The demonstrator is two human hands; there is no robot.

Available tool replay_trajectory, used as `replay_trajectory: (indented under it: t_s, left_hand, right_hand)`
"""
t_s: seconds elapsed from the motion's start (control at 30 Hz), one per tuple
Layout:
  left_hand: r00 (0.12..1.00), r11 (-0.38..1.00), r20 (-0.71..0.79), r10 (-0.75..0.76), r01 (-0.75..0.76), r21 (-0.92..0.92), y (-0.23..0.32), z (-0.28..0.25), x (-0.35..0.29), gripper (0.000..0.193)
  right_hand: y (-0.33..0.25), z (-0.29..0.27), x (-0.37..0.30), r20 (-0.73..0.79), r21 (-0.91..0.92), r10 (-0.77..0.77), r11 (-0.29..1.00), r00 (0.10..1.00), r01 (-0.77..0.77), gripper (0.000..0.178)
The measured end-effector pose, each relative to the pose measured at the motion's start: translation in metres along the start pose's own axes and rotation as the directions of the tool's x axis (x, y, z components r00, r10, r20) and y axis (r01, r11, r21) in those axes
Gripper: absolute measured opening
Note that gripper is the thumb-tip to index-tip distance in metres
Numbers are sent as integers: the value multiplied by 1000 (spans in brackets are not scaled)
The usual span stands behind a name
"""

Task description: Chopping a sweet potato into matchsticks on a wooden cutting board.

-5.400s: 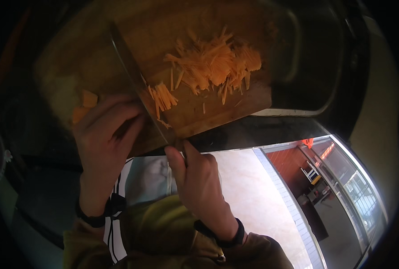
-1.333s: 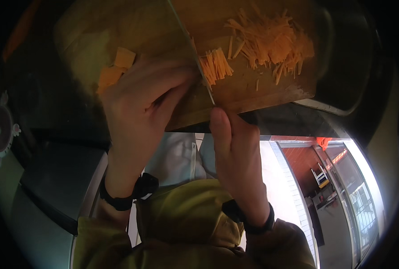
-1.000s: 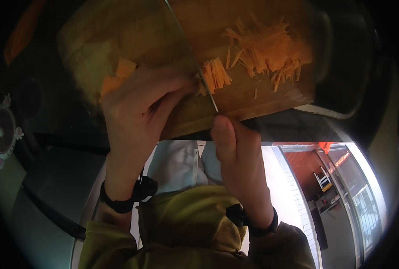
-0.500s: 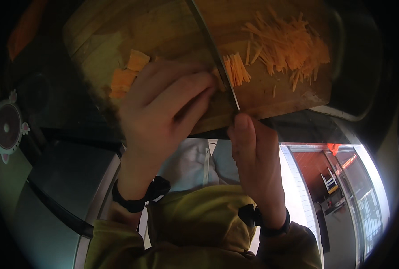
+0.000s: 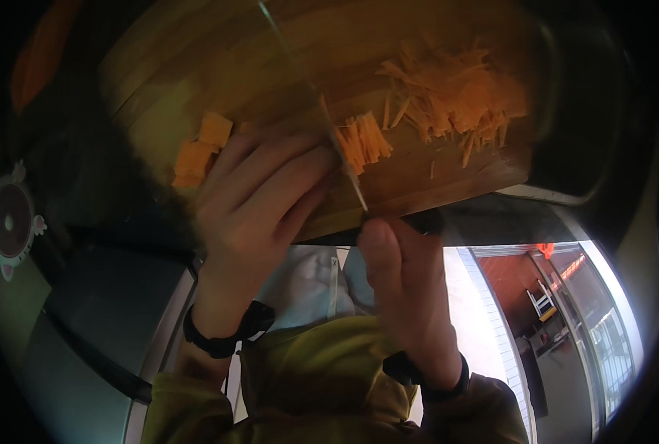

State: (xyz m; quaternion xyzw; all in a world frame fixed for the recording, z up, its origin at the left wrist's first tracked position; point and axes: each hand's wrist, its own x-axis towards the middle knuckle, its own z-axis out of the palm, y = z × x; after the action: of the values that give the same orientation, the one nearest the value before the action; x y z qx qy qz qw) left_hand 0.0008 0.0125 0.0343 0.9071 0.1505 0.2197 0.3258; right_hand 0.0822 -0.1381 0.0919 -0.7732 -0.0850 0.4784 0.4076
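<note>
My right hand (image 5: 403, 270) is closed round the handle of a kitchen knife (image 5: 349, 172), seen nearly edge-on and slanting away to the upper left. Just left of the blade, my left hand (image 5: 259, 192) is curled with bent fingers over a piece of carrot, which they mostly hide. Against the blade's right side stands a row of freshly cut carrot strips (image 5: 366, 142). A loose heap of carrot shreds (image 5: 455, 100) lies farther right. Several carrot chunks (image 5: 196, 155) sit left of my left hand. All of it rests on a wooden cutting board (image 5: 218, 59).
The board lies on a dark counter whose near edge runs below it. A round pink and white animal-shaped item (image 5: 10, 222) is at the far left. Dark cabinet fronts (image 5: 115, 311) stand lower left, and a bright glass door (image 5: 592, 318) lower right.
The knife and both hands appear lower and the knife farther left. The board and carrots have shifted down-left in the view too. The blade is now more upright and narrower to the eye.
</note>
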Motion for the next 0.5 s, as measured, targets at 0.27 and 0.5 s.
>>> replay_trajectory:
  t_s: [0.27, 0.5]
  left_hand:
    - [1000, 1000, 24, -15, 16, -17, 2, -4, 4, 28]
    - [1000, 999, 6, 7, -7, -37, 2, 3, 7, 25]
  right_hand:
    - [0, -1, -2, 24, 79, 52, 995, 998, -54, 39]
    - [2, -4, 4, -29, -31, 22, 999, 999, -23, 38]
